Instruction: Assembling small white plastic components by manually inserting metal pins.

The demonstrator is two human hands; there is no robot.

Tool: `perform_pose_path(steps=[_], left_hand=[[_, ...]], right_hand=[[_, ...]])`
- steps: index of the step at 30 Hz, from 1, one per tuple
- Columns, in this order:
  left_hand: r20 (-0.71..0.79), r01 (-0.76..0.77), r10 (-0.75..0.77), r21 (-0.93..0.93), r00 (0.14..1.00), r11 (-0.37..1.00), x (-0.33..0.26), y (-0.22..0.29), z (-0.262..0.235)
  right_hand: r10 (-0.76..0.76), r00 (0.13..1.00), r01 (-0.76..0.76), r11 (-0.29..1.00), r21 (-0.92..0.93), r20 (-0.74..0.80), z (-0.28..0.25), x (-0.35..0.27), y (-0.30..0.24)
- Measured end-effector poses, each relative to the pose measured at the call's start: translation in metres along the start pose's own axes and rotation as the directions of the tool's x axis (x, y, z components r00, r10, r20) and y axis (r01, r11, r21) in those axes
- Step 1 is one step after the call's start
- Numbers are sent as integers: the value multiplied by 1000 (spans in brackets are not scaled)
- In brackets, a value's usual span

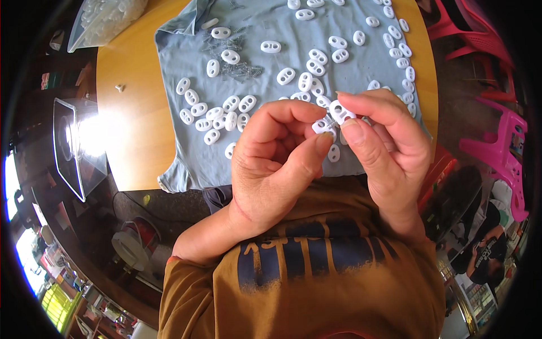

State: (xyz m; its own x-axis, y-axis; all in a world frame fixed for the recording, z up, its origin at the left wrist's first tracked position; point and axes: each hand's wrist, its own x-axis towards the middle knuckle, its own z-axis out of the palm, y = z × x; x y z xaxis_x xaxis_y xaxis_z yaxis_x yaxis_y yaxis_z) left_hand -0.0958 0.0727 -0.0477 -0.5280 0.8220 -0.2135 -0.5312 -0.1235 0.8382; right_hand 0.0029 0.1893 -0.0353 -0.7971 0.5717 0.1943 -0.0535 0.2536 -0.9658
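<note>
Over the near part of a grey-blue cloth (195, 164), my two hands meet with small white plastic pieces between them. My left hand (276, 155) pinches a white cord-lock part (323, 127) between thumb and forefinger. My right hand (392, 138) grips a white two-hole cord-lock piece (340, 111) the same way, tilted against the left one. A thin metal spring (333, 120) seems to sit between the two pieces, partly covered by them. Around my hands lie many oval white two-hole cord locks (247, 103), some partly hidden behind my fingers.
A heap of small metal springs (243, 69) lies on the cloth at the far left. A clear bag of whitish pieces (110, 20) stands at the table's far left corner. A bright lamp (90, 135) shines at the left edge. A pink stool (499, 150) stands right.
</note>
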Motion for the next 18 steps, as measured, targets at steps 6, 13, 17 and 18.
perform_pose_path(steps=[6, 13, 17, 18], left_hand=[[18, -3, 4, -7, 1000, 1000, 0, -3, -1], [18, -8, 8, 21, 1000, 1000, -3, -1, 0], [64, -73, 70, 59, 995, 996, -3, -3, -2], [71, -94, 89, 72, 993, 993, -3, -4, -2]], right_hand=[[-119, 993, 118, 986, -115, -4, 0, -2, 4], [-74, 997, 73, 996, -41, -21, -1, -5, 5], [-24, 999, 27, 996, 86, -42, 1, -6, 9], [-6, 998, 13, 991, 132, -55, 2, -6, 9]])
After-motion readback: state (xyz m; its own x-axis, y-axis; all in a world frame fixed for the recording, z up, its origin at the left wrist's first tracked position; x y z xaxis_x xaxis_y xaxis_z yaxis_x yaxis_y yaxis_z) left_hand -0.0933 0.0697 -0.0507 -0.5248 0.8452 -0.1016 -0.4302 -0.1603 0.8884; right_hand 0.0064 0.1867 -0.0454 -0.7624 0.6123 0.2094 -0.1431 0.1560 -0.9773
